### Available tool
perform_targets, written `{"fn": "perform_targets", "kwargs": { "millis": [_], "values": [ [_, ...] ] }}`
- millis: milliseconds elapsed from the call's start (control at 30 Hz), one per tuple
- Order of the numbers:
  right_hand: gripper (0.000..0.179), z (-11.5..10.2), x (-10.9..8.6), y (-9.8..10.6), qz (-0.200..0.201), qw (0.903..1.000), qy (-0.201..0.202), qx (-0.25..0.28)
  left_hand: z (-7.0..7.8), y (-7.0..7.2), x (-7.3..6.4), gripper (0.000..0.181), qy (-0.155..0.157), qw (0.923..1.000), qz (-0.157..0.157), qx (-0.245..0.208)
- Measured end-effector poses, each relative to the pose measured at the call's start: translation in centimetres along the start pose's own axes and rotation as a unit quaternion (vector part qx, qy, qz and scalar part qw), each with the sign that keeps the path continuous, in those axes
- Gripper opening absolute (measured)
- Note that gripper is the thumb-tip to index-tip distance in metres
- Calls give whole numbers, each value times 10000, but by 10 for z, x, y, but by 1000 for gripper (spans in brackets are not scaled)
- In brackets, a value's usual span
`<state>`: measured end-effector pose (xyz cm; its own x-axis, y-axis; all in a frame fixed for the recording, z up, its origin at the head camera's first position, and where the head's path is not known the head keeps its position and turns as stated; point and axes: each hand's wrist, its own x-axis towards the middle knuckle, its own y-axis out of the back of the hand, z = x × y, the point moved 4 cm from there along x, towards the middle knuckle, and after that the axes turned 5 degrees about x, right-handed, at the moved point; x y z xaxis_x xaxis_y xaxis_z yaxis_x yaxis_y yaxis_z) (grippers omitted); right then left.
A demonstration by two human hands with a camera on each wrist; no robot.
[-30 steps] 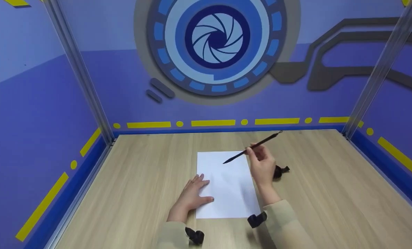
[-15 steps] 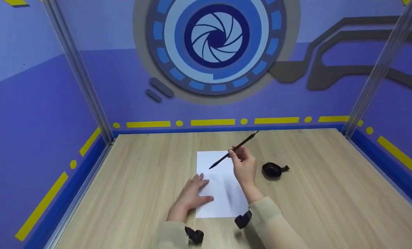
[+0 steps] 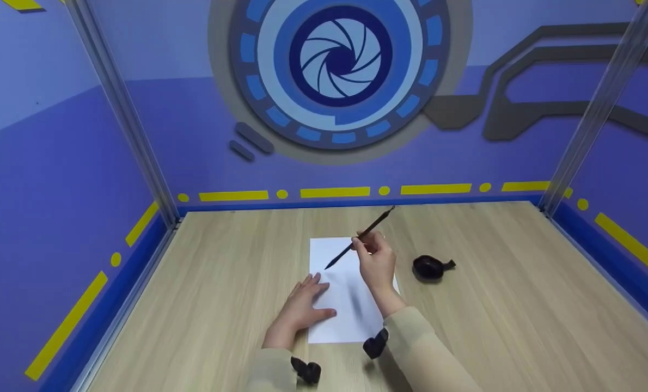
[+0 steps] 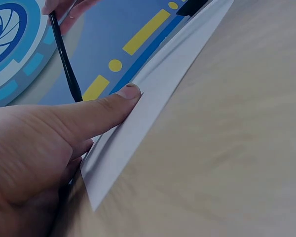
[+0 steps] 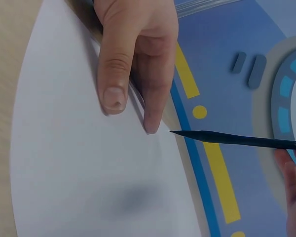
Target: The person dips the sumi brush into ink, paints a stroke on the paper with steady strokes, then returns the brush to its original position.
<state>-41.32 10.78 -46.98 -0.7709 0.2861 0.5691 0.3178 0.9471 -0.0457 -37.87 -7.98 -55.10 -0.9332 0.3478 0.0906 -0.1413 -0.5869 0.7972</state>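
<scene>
Brush [image 3: 376, 222] has shifted left over the paper [image 3: 346, 326], pinched in the right hand [image 3: 377, 267]; tip contact unclear. The left hand [image 3: 302, 305] rests on the paper's left edge, thumb spread. No visible marks, so probably still positioning.

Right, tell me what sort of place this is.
Probably a purpose-built booth or demonstration workstation. Printed blue wall panels stand around three sides of a wood-grain table, with metal posts where the panels meet.
</scene>
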Motion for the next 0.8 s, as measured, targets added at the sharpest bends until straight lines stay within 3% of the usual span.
{"fn": "perform_targets", "kwargs": {
  "millis": [200,500,800],
  "values": [
    [13,6,-1,-2,25,9999,-112,11,0,1,0,68,-73,10000,25,22],
    [11,6,-2,-5,-172,9987,-232,-424,0,1,0,68,-46,10000,44,30],
    [11,7,0,-4,-381,9961,-46,-797,1,1,-1,67,-32,10000,27,10]
  ]
}}
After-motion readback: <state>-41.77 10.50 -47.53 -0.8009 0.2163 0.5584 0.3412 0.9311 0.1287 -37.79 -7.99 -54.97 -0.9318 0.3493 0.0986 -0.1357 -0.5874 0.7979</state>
